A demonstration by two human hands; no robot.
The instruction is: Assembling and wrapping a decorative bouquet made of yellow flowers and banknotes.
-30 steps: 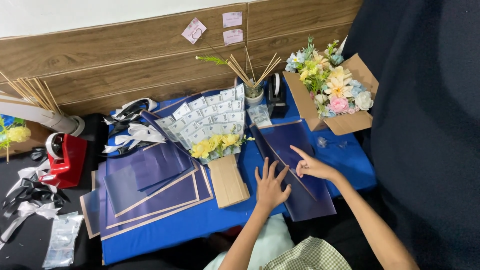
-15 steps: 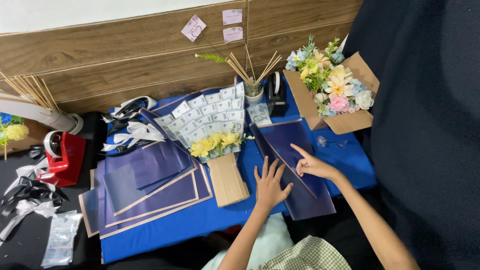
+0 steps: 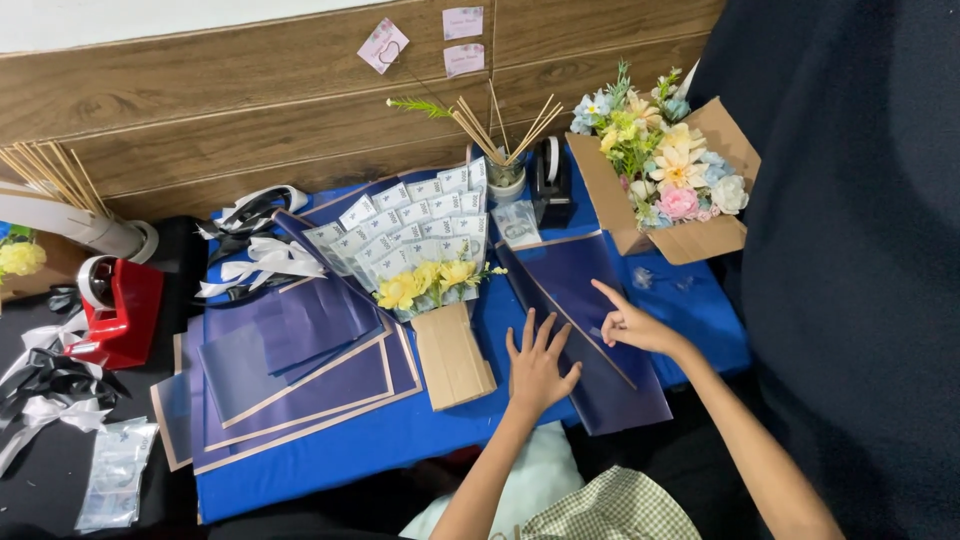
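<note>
Both hands are pressing on the dark blue wrapping sheet [image 3: 590, 330] near the bench [image 3: 420, 440] edge: left hand [image 3: 538, 368] flat, fingers spread, right hand [image 3: 630, 325] pointing one finger. Just beyond, the banknote bouquet [image 3: 420, 260] is lying, flower box [image 3: 665, 190] farther back.

Red tape dispenser [image 3: 118, 310], boxed flowers [image 3: 665, 175]

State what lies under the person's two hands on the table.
Both the left hand and right hand rest on a dark blue wrapping sheet, over the blue tablecloth. Anything beneath that sheet is covered.
</note>
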